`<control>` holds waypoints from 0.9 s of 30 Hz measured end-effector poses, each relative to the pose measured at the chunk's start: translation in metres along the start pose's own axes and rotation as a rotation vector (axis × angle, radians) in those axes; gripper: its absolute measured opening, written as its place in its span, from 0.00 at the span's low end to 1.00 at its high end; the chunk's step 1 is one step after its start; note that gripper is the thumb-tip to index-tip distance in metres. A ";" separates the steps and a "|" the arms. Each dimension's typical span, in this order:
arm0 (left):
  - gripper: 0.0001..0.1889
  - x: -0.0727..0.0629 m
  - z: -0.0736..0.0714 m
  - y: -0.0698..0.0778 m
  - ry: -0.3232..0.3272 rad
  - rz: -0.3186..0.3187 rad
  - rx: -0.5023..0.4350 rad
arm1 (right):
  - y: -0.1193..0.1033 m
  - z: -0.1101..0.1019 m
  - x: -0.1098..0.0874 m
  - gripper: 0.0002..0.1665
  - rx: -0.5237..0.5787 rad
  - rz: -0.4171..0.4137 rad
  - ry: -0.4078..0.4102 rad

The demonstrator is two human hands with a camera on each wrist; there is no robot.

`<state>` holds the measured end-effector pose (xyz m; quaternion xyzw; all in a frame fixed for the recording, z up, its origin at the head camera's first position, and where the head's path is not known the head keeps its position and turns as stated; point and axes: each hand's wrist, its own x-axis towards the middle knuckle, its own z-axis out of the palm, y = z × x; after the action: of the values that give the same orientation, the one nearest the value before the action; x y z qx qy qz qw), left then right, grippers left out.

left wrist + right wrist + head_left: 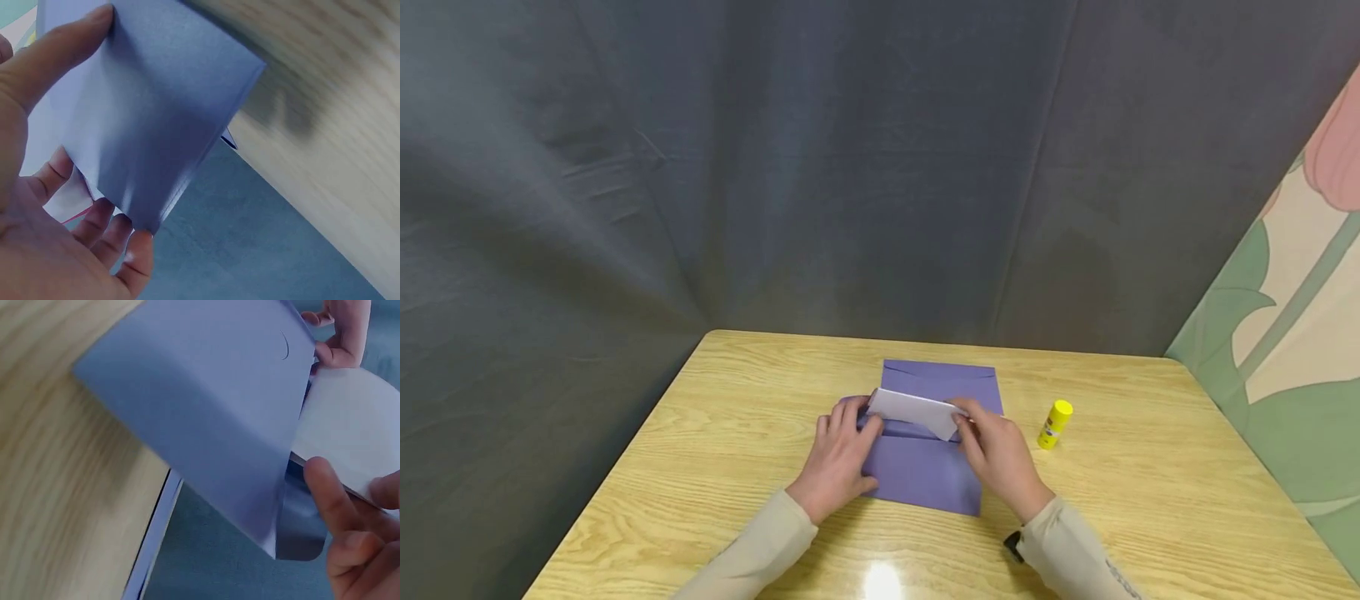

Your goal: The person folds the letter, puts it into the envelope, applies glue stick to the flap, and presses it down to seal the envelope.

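Note:
A purple envelope [925, 473], its flap open at the far side, is held by my left hand [837, 460] at its left end. The left wrist view shows my thumb on the envelope's face [156, 106] and the fingertips curled at its opening edge. My right hand [1006, 460] pinches the right end of a folded white paper [913, 410] between thumb and fingers. The paper stands at the envelope's mouth, and its lower left part is hidden there. In the right wrist view the white paper [350, 419] curves out beside the opening.
A second purple envelope [940, 379] lies behind the first, partly covered by it. To the right a yellow glue stick [1055, 425] stands on the wooden table [715, 433]. A dark curtain [880, 183] hangs along the table's far edge.

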<state>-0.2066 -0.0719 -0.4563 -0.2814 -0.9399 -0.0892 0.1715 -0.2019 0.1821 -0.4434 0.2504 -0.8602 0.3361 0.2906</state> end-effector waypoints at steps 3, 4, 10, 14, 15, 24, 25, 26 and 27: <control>0.42 -0.001 0.002 0.000 0.017 0.001 -0.001 | 0.002 -0.002 -0.003 0.16 -0.020 -0.012 0.005; 0.42 -0.002 0.002 -0.001 0.025 0.003 0.000 | 0.002 -0.002 -0.003 0.16 -0.015 -0.008 0.011; 0.41 -0.002 0.003 -0.001 0.067 0.014 0.001 | 0.004 -0.005 0.000 0.07 -0.039 0.025 0.062; 0.40 -0.002 0.003 -0.001 0.080 0.022 -0.001 | 0.003 -0.010 0.004 0.05 -0.029 0.080 0.013; 0.39 -0.002 0.003 -0.001 0.082 0.023 -0.002 | 0.002 -0.012 0.005 0.04 -0.015 0.104 -0.014; 0.34 -0.003 0.003 -0.003 0.091 -0.019 -0.066 | 0.000 -0.015 0.006 0.03 0.120 0.310 -0.168; 0.35 -0.004 0.003 -0.003 0.087 -0.031 -0.081 | 0.001 -0.015 0.006 0.03 0.131 0.316 -0.160; 0.35 -0.005 0.003 -0.003 0.083 -0.050 -0.099 | 0.001 -0.014 0.005 0.03 0.139 0.319 -0.151; 0.36 -0.006 0.003 -0.004 0.077 -0.077 -0.124 | 0.002 -0.014 0.005 0.03 0.141 0.320 -0.140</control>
<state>-0.2048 -0.0770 -0.4615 -0.2516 -0.9353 -0.1647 0.1864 -0.2017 0.1920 -0.4325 0.1529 -0.8815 0.4191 0.1548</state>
